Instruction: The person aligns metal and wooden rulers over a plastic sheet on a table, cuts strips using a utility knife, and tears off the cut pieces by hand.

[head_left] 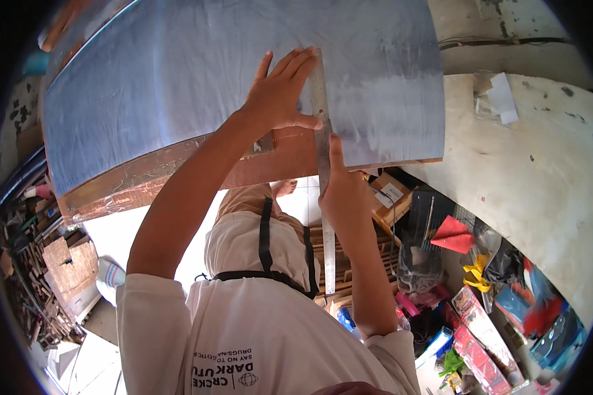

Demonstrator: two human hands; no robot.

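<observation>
a long metal ruler point(324, 164) lies across the near edge of a large blue-grey sheet point(197, 72), running from the sheet's surface down past its edge and on in front of the person's torso. the ruler is a narrow flat strip, dull silver, straight-sided, with fine markings too small to read. its far end rests on the sheet; its near end hangs free in the air above the clutter below.

the sheet is broad, smooth and matt, with faint pale streaks and a lighter, whitish band toward its right side. it sits on a brown wooden board point(178, 168) whose worn, reddish edge shows as a strip along the near side.

left hand point(280, 92): laid flat on the sheet, fingers spread and extended, thumb reaching out to touch the ruler's left side. it presses down and grips nothing.

right hand point(342, 191): closed around the ruler just below the board's edge, index finger stretched up along the strip onto the sheet.

to the right, a pale, stained slab surface point(540, 171) carries a clear plastic bag point(497, 99) of small items. lower right, a heap of mixed goods: a cardboard box point(392, 194), a red folded piece point(453, 234), a yellow item point(474, 273) and coloured flat packages point(481, 329). lower left, stacked wood offcuts point(59, 263) with rough, splintered faces
</observation>
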